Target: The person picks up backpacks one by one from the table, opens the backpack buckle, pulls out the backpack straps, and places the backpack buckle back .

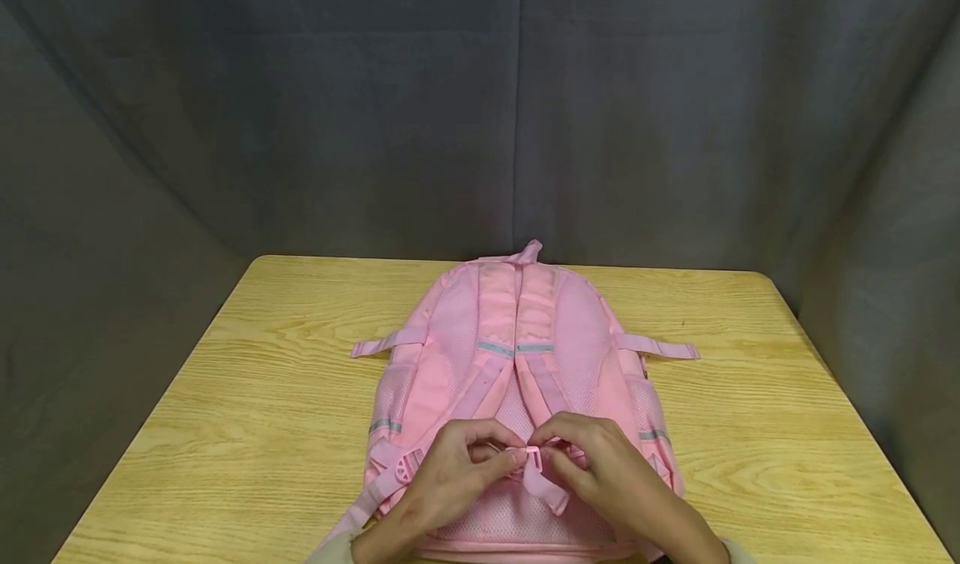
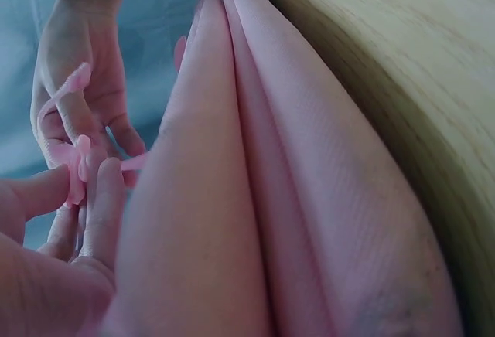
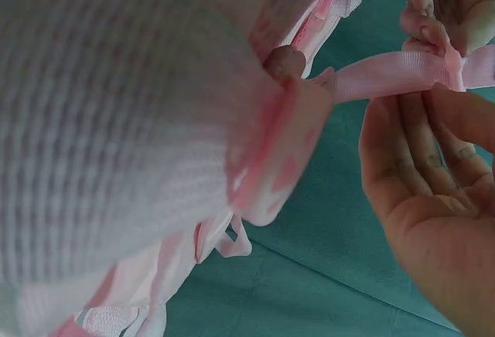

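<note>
A pink backpack (image 1: 517,397) lies on the table with its shoulder straps facing up. Over its lower half, my left hand (image 1: 461,468) and right hand (image 1: 603,468) meet at a small pink plastic buckle (image 1: 534,457). Thumb and fingertips of the left hand pinch the buckle from its left side. The right hand pinches the strap at the buckle's right side. A loose end of pink webbing (image 1: 547,493) hangs below. In the right wrist view the webbing (image 3: 390,74) runs taut to the fingers. Fingers partly hide the buckle's slots.
The wood-grain table (image 1: 247,397) extends on both sides of the bag. A side strap (image 1: 390,341) sticks out left, another strap (image 1: 660,347) right. At lower left is a pink strap adjuster (image 1: 408,466). Dark grey curtains (image 1: 375,131) hang behind the table.
</note>
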`<state>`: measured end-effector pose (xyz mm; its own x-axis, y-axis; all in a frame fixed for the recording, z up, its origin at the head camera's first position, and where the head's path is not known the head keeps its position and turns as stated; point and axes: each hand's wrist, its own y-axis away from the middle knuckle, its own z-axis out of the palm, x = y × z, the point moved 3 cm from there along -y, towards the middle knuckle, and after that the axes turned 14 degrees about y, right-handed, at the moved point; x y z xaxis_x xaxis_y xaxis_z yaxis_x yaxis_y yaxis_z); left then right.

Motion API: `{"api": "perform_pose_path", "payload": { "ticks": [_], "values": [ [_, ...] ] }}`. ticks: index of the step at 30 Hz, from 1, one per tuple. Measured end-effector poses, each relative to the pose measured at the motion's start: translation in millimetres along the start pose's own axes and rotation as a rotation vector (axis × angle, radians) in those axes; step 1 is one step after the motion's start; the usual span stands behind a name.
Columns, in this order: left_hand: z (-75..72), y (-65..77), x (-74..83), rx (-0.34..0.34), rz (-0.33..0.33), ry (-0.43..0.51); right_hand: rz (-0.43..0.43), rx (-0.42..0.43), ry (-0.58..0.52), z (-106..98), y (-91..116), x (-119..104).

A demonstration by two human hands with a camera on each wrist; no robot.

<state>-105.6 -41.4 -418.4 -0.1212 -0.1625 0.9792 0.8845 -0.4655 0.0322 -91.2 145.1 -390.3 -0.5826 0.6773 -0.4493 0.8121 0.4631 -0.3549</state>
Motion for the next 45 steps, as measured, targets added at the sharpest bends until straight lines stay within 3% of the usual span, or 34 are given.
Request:
{"api": "perform_pose_path", "payload": {
  "ticks": [19, 31, 45],
  "values": [
    [-0.4, 1.0, 1.5, -0.045, -0.013, 0.047, -0.033, -0.011, -0.074, 5, 1, 7],
    [-1.3, 2.7, 5.0, -0.072, 0.000, 0.061, -0.050, -0.003, -0.059, 6, 0, 8],
    [-2.4, 3.9, 9.6, -0.057, 0.015, 0.062, -0.001, -0.025, -0.081, 7, 1, 11]
  ]
}}
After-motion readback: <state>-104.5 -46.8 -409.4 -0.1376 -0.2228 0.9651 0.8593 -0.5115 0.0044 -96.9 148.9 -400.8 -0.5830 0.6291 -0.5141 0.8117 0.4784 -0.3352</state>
